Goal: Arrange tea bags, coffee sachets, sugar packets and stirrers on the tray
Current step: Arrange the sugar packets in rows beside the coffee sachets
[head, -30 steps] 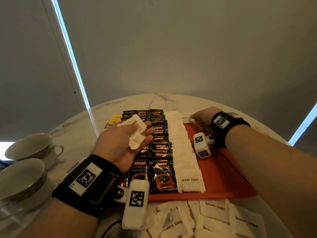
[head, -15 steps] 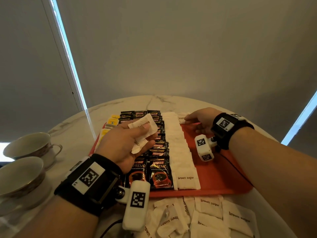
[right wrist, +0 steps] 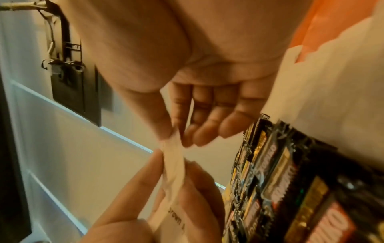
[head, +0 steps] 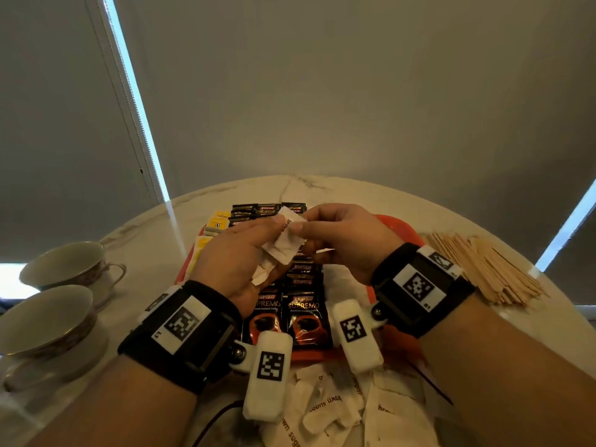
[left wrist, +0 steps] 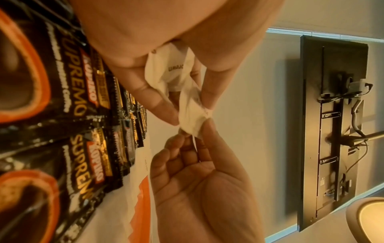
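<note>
1. Head view, bottom edge of the frame: a loose heap of brown sugar packets (head: 342, 411) lies on the marble table (head: 322, 188), just short of the near rim of the orange tray (head: 396, 225).
2. Just above it, both wrists with their black bands cross the lower half of the frame and close in from either side over the tray's near end.
3. On the tray, two rows of black coffee sachets (head: 304, 321) run up the frame, with a white row of sugar packets touching their right side; bare orange shows at the tray's upper right corner.
4. Mid-frame, above the sachets, the left hand (head: 235, 262) is palm-up, its fingers curled round a small bunch of sugar packets (head: 285, 250).
5. The right hand (head: 346, 241) meets it from the right, thumb and forefinger pinching the top packet's edge, the other fingers loosely bent.
6. Right of the tray, wooden stirrers (head: 483, 269) lie piled near the table's right edge.
7. At the left edge stand two teacups (head: 64, 269).
8. Yellow tea bags (head: 219, 221) sit at the tray's upper left.
9. Grey blinds fill the upper frame.
</note>
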A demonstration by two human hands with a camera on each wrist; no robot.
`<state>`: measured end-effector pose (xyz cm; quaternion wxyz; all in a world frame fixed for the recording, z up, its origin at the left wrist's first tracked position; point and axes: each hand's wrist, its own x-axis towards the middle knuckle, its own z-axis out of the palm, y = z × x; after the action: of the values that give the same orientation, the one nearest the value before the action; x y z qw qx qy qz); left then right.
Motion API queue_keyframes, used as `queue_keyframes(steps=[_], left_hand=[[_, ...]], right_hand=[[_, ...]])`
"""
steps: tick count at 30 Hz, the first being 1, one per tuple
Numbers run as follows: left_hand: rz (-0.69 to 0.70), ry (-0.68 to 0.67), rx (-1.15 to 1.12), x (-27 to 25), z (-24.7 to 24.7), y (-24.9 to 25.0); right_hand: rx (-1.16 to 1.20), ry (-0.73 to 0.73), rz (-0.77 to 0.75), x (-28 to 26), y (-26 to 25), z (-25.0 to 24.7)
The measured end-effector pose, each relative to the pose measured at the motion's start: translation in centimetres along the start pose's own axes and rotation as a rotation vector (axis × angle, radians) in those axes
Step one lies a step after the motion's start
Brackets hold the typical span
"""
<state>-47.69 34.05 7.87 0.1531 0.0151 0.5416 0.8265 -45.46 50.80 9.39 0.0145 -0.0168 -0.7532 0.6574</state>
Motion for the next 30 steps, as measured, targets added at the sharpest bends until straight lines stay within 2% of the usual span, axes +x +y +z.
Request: queue_keyframes(steps=[3,6,10,12,15,20,24,28,30], left_hand=[[-0.024,-0.036,0.094,0.0,0.1,-0.2],[-0.030,-0.066,0.187,-0.1,0.2,-0.5],[0.054,0.021,0.185,0.2,0.0,-0.5],[0.075,0.073,0.137,0.3,-0.1,-0.1],[0.070,0.107,0.051,0.3,-0.4,0.5],[0.061,0.063,-0.004,0.1,-0.2,0.5],[0.069,0.058,-0.041,0.3,-0.2,0.2],[0.054,0.075,-0.069,0.4,-0.3,0.3],[0.046,0.080,-0.111,0.7,-0.4,0.4]], right_hand=[[0.156,0.098,-0.026,-0.2,0.4,-0.2],[0.152,0.117,-0.036,-0.6,0.6,0.0],[0.137,-0.075,0.037,-0.8,0.8,0.2],[0.132,-0.104,0.048,-0.7,0.8,0.3],[0.136,-0.015,0.021,-0.6,1.0,0.4],[0.357,0.049,0.009,-0.4,0.8,0.3],[0.236,0.029,-0.052,-0.8,0.8,0.9],[0.270,0.165,-0.053,0.2,0.8,0.0],[0.327,0.294,-0.009,1.4,0.9,-1.7]])
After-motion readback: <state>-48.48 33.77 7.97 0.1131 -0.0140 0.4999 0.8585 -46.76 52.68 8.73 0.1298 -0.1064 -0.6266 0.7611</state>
